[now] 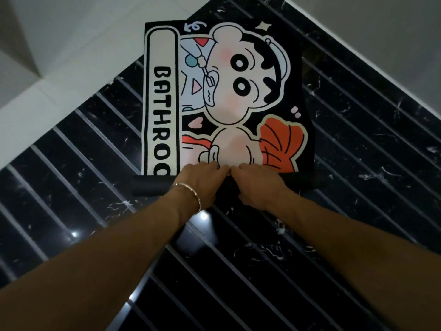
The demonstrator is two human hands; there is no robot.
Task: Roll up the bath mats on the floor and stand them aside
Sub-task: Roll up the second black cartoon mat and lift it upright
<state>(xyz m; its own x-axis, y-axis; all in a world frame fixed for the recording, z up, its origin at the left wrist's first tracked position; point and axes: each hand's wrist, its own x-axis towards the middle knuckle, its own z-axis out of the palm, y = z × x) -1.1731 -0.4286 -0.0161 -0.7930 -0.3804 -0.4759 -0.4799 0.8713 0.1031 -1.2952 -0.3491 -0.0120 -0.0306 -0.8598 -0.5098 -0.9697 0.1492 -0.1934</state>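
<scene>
A black bath mat [226,91] with a cartoon child and the word BATHROOM lies flat on the dark striped floor. Its near edge is rolled into a short black tube [148,186] that runs across the mat's width. My left hand [198,185], with a thin bracelet at the wrist, grips the roll near its middle. Right beside it, my right hand [257,185] grips the same roll. The fingers of both hands curl over the top of the roll, and their tips nearly meet at the centre.
The floor [358,139] is black marble-look tile with pale diagonal grooves. A white wall [358,32] bounds it at the back right, and a white raised ledge or wall [59,56] at the back left. The mat's far corner overlaps the white surface.
</scene>
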